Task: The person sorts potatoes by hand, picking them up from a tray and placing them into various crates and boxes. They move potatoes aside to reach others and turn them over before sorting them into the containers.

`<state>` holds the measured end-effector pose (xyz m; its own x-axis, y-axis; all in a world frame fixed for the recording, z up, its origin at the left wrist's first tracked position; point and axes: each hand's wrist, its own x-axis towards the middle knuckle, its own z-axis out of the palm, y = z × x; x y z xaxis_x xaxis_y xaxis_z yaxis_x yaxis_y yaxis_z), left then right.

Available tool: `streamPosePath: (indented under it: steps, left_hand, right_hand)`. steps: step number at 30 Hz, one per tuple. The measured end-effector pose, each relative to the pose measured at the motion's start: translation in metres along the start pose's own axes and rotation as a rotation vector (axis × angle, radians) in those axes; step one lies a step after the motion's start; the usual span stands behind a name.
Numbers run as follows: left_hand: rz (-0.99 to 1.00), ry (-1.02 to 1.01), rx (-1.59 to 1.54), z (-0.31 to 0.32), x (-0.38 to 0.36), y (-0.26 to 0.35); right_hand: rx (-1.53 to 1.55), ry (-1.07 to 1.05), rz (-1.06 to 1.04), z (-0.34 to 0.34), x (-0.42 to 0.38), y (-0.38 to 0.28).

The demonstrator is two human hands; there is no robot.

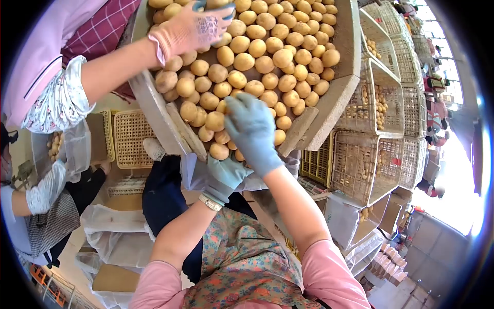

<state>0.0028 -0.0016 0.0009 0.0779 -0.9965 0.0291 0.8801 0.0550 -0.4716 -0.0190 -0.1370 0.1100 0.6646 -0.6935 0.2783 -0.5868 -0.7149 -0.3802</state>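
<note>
A layer of round yellow-brown potatoes covers the sloping wooden trough, which narrows to an outlet near my body. Over the potatoes by the outlet lies my right hand, in a grey-blue glove, its fingers open and bent down among them. Just below the outlet's lip, my left hand is cupped in a similar glove, its fingers partly hidden behind my right hand. A potato touches the top of the left glove. A pale plastic bag hangs under the outlet.
A co-worker's gloved hand reaches across the potatoes from the left. Another person's sleeve shows at far left. Stacked plastic crates with potatoes stand at right. A yellow crate and lined boxes are on the left.
</note>
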Motion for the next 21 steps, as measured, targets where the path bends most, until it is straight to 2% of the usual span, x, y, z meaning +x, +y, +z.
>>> streamPosePath:
  steps: [1,2,4,5,6,7,8,9,11,12,14,16,17,18,19,20,21]
  left_hand:
    - [0.026,0.059,0.041,-0.007,-0.002,0.0]
    - [0.015,0.056,0.038,-0.004,-0.002,0.001]
    - [-0.003,0.113,0.157,0.004,-0.003,0.0]
    - [0.147,0.062,0.597,0.004,-0.007,-0.006]
    - [0.138,0.057,0.596,0.005,-0.008,-0.007]
    - [0.08,0.134,0.347,0.007,-0.007,-0.005]
    - [0.021,0.212,0.1,0.01,-0.005,-0.003]
    - [0.043,0.364,0.103,0.015,-0.004,-0.003]
    - [0.039,0.384,0.141,0.015,-0.004,-0.003]
    - [0.043,0.405,0.177,0.012,-0.004,-0.002]
    - [0.064,0.357,0.249,0.0,-0.009,-0.001]
    - [-0.095,0.429,1.544,0.002,-0.007,-0.001]
    - [-0.101,0.413,1.556,0.007,-0.001,-0.001]
    - [-0.089,0.396,1.147,0.013,0.005,-0.003]
    - [-0.074,0.378,0.732,0.019,0.007,-0.007]
    - [-0.049,0.356,0.312,0.022,0.005,-0.01]
    - [-0.056,0.381,0.446,0.022,0.001,-0.009]
  right_hand:
    - [-0.282,-0.291,0.004,0.018,0.01,0.001]
    - [-0.5,-0.371,0.017,0.026,0.016,-0.008]
    - [-0.538,-0.549,0.118,0.024,0.031,-0.025]
    - [-0.541,-0.55,0.125,0.023,0.033,-0.031]
    - [-0.587,-0.649,0.098,0.02,0.036,-0.034]
    - [-0.633,-0.746,0.07,0.018,0.04,-0.034]
    - [-0.638,-0.738,0.073,0.018,0.039,-0.03]
    - [-0.572,-0.705,0.08,0.02,0.037,-0.024]
    - [-0.505,-0.656,0.074,0.014,0.031,-0.02]
    - [-0.499,-0.548,0.07,0.023,0.025,-0.017]
    - [-0.467,-0.552,0.067,0.034,0.021,-0.01]
    - [-0.465,-0.508,0.035,0.03,0.014,-0.003]
    - [-0.296,-0.403,0.016,0.025,0.008,0.004]
    - [-0.126,-0.299,-0.007,0.011,0.007,0.004]
    - [-0.029,-0.257,0.059,-0.003,0.001,0.003]
    - [0.139,-0.077,-0.005,-0.03,-0.008,0.007]
    - [0.221,-0.056,0.093,-0.057,-0.018,0.008]
